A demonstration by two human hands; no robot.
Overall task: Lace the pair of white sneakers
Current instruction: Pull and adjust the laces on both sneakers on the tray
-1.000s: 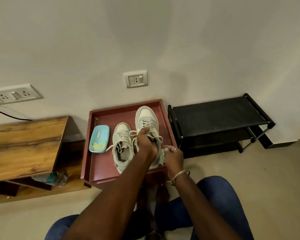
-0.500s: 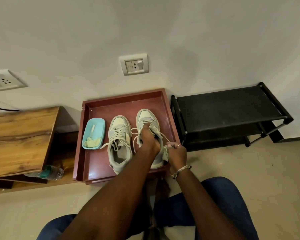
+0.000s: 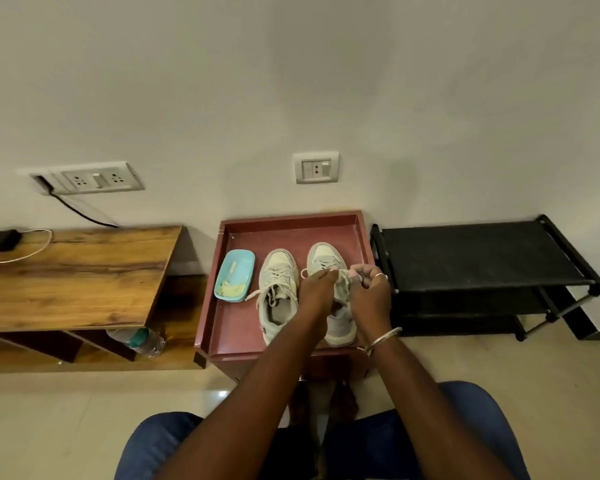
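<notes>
Red-brown tray (image 3: 219, 306) against a pale wall holds both white sneakers: left sneaker (image 3: 278, 289) sits with loose lace ends trailing, right sneaker (image 3: 326, 258) is under both hands, so the step looks like threading or tightening the lace (image 3: 305, 271) near its upper eyelets. Left hand (image 3: 317, 289) presses curled fingers on the tongue area; right hand (image 3: 369, 289) pinches what seems a lace end or tongue edge, hard to tell. Next likely needs pulling that end through and evening it; teal dish (image 3: 234, 280) beside the left sneaker, black shoe rack (image 3: 482, 258) right, wooden desk (image 3: 77, 271) left, nothing blocking.
</notes>
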